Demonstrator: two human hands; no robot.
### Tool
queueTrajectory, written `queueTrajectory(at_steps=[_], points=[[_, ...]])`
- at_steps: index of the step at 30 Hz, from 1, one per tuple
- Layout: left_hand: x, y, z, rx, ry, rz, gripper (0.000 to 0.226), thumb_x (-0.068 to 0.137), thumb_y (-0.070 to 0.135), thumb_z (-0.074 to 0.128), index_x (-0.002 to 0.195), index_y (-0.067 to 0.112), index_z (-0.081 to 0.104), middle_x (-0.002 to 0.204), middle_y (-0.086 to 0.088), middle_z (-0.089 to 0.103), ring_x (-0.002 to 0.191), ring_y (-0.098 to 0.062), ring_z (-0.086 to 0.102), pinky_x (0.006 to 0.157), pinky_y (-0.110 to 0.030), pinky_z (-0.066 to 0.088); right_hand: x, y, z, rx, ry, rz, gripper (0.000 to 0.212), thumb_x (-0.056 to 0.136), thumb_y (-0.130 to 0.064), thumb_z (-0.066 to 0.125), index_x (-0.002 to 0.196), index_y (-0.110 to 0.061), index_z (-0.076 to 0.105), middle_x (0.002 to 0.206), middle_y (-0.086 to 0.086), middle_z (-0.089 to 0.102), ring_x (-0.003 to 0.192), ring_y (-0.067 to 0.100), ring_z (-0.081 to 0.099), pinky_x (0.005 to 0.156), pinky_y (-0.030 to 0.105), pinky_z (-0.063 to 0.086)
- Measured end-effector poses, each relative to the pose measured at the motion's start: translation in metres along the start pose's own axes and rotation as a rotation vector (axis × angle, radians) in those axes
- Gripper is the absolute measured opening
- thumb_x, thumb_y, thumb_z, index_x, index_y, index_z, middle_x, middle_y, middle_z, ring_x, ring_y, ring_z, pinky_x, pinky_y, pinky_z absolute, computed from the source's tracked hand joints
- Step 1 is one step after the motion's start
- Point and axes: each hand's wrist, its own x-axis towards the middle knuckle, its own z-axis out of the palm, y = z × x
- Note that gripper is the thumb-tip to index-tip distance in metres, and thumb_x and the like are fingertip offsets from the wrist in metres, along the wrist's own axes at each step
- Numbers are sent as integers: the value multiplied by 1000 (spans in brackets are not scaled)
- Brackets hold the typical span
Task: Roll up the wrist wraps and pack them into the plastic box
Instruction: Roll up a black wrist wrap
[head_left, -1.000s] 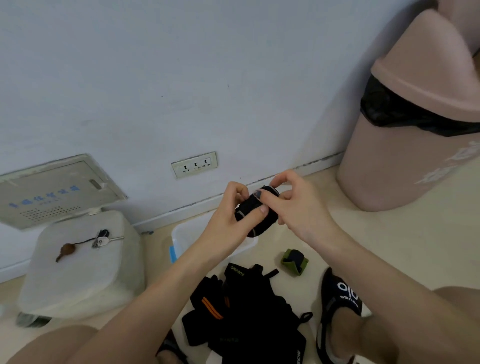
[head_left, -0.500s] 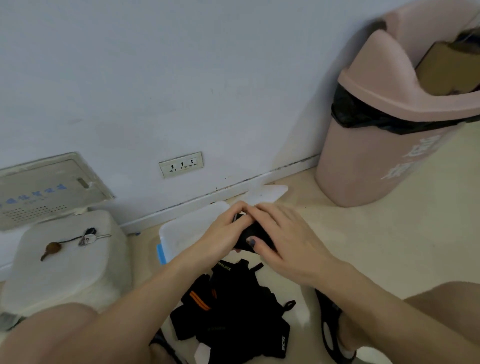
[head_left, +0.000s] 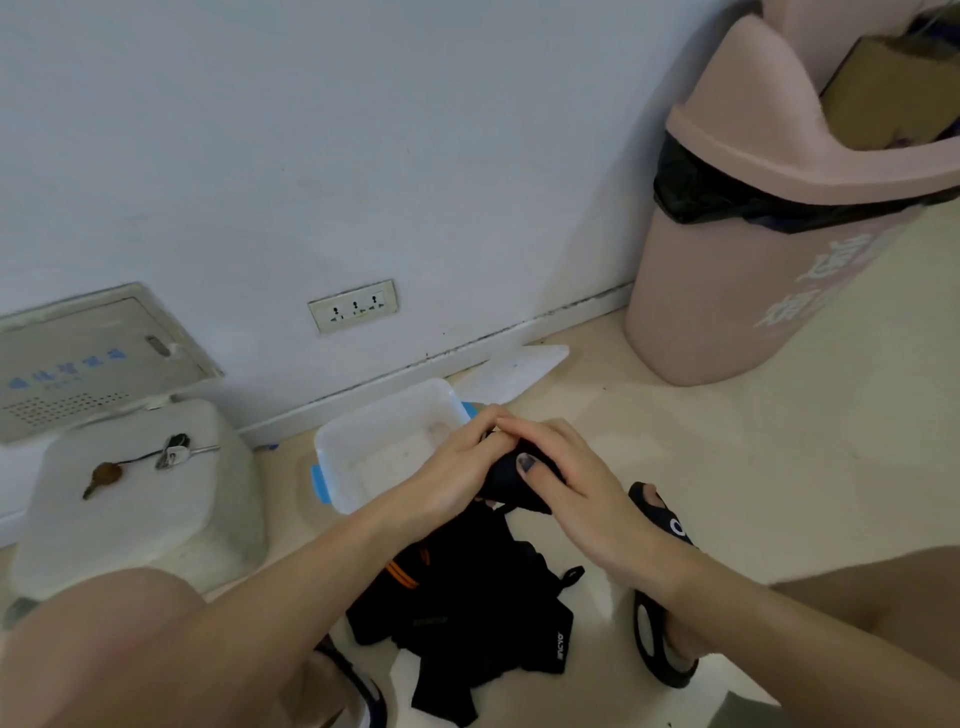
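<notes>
A rolled black wrist wrap (head_left: 506, 480) is held between both hands, just at the near right corner of the white plastic box (head_left: 363, 434) with blue clips. My left hand (head_left: 449, 475) grips its left side, and my right hand (head_left: 576, 486) curls over its top with the thumb pressed on the roll. Most of the roll is hidden by the fingers. A pile of unrolled black wrist wraps (head_left: 467, 608), one with orange stripes, lies on the floor below my hands. The box's white lid (head_left: 511, 369) lies flat behind it by the wall.
A pink bin (head_left: 769, 218) with a black liner stands at the right by the wall. A white foam block (head_left: 135, 499) with keys (head_left: 156, 460) on it sits at the left. My sandalled right foot (head_left: 660, 582) is beside the pile. A wall socket (head_left: 353, 306) is behind.
Both hands have come down with the rolled wrap, from in front of the wall to just above the box's near corner. The view has tilted down and to the right.
</notes>
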Motion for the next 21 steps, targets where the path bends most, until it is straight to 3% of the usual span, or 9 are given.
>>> queueTrajectory(at_steps=[4,7,9,10,12,14,16,18,21], points=[[10,-4,7,34,-47,-63,22,106,19,41,115,7,57,94,-16,59,78,-27,59,73,-41,47,-2,9,-7,-40,-10,17,47,109,-12,43,142,-44,54,124,-10,57,120,-5,54,97,5,37],[18,-13,11,93,-98,-114,28,110,26,33,118,7,52,90,-15,59,70,-26,61,64,-35,50,4,21,-11,-63,37,56,48,108,-10,43,130,-51,57,126,-12,63,119,-4,55,97,11,39],[24,-18,11,103,-111,-121,35,113,32,29,115,3,49,89,-16,58,71,-25,60,65,-35,51,8,27,-14,-108,-2,110,38,107,-22,47,136,-45,56,128,-16,61,120,-4,55,99,18,42],[28,-20,11,91,-102,-128,38,113,34,28,111,3,50,90,-15,58,71,-23,60,65,-34,52,9,28,-15,-183,-59,112,41,104,-32,53,143,-42,51,129,-15,58,119,-3,54,100,21,44],[35,-25,9,43,-66,-191,42,111,39,30,107,6,56,94,-16,62,75,-18,63,66,-30,55,13,33,-14,-389,-177,92,71,91,-44,66,154,-40,35,127,-11,51,114,6,54,96,25,48],[43,-33,7,-44,-82,-278,45,109,44,34,118,7,58,112,-22,65,92,-21,70,74,-32,61,20,47,-10,-577,-218,61,80,84,-42,73,153,-31,35,122,-6,50,109,15,54,89,31,50],[49,-45,5,-36,-134,-344,39,108,45,36,137,22,48,129,-20,59,110,-28,70,91,-42,61,29,67,-5,-656,-203,70,61,82,-37,75,135,-21,49,114,-1,55,103,22,57,81,36,50],[58,-57,2,124,-168,-406,44,106,45,37,149,39,29,134,-12,55,111,-29,70,102,-44,56,37,91,-3,-663,-210,148,50,80,-37,76,118,-17,53,108,1,61,98,25,60,77,39,51],[70,-75,-4,411,-240,-437,66,95,59,38,155,46,14,145,-14,51,119,-29,62,111,-46,45,46,138,-7,-679,-285,346,51,80,-36,76,119,-15,50,108,5,63,99,26,62,75,40,55]])
